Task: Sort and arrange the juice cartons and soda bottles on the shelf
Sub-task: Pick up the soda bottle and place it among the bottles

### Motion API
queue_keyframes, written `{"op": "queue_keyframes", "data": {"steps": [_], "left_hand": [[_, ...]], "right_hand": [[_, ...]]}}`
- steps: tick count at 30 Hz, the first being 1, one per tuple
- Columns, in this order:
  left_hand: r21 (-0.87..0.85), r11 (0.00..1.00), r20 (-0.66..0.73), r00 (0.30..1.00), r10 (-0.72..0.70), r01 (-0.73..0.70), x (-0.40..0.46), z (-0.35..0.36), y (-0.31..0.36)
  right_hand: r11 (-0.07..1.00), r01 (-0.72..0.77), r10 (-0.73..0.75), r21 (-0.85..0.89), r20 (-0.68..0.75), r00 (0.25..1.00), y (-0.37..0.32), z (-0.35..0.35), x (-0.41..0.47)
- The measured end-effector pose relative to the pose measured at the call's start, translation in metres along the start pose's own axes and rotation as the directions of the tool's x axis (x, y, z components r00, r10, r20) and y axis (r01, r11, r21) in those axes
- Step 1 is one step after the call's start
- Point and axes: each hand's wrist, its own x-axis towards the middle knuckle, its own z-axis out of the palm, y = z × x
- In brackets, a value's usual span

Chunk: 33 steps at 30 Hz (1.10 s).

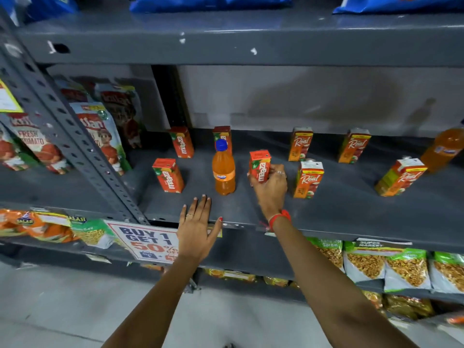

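A Maaza carton (260,166) is gripped by the right hand (270,185), fingers wrapped round its lower half; whether its base rests on the shelf (339,209) or is just lifted cannot be told. The left hand (198,227) is laid flat and empty, fingers spread, on the shelf's front edge.

Layout noted: three more Maaza cartons stand to the left (one near the front (168,175), two at the back (181,141) (223,135)). A soda bottle (223,168) stands just beside the held carton, on its left. Four Real cartons occupy the right half: (300,143), (354,145), (308,179) and (399,177) (the last is tilted). A second bottle (444,149) is partly cut off at the far right.

Step judged: gathering of Maaza cartons, early in the sort.

Risks judged:
- The bottle could be knocked over if the carton is carried left at low height, since it stands in that path.
- The nearest Real carton could be clipped by the wrist.
- The tilted Real carton may topple if the shelf is jolted.
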Motion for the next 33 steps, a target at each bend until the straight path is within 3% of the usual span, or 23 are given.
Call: {"op": "queue_keyframes", "data": {"steps": [6, 11, 16, 25, 29, 33], "left_hand": [[-0.034, 0.999, -0.027, 0.999, 0.018, -0.019, 0.000, 0.003, -0.004], [-0.030, 0.999, -0.034, 0.999, 0.016, -0.017, 0.000, 0.004, -0.005], [-0.016, 1.000, -0.042, 0.999, 0.017, -0.018, 0.000, 0.006, -0.005], [-0.033, 0.999, -0.055, 0.998, 0.001, -0.003, -0.001, 0.002, -0.001], [-0.032, 0.999, -0.055, 0.998, -0.021, 0.020, -0.001, 0.005, 0.001], [0.012, 0.999, -0.034, 0.998, -0.047, 0.047, 0.000, 0.007, 0.014]], "right_hand": [[0.999, -0.013, 0.012, 0.037, 0.021, 1.000, 0.002, 0.008, -0.001], [0.995, 0.100, -0.097, 0.022, -0.107, 0.989, -0.007, 0.009, -0.042], [0.994, 0.076, -0.093, 0.075, 0.258, 0.962, -0.025, 0.028, -0.045], [0.989, -0.004, -0.053, 0.148, 0.382, 0.923, -0.032, 0.026, -0.034], [0.993, 0.038, -0.073, 0.114, 0.321, 0.944, -0.023, -0.017, -0.050], [0.994, -0.018, -0.002, 0.110, 0.180, 0.984, -0.006, -0.067, -0.060]]}}
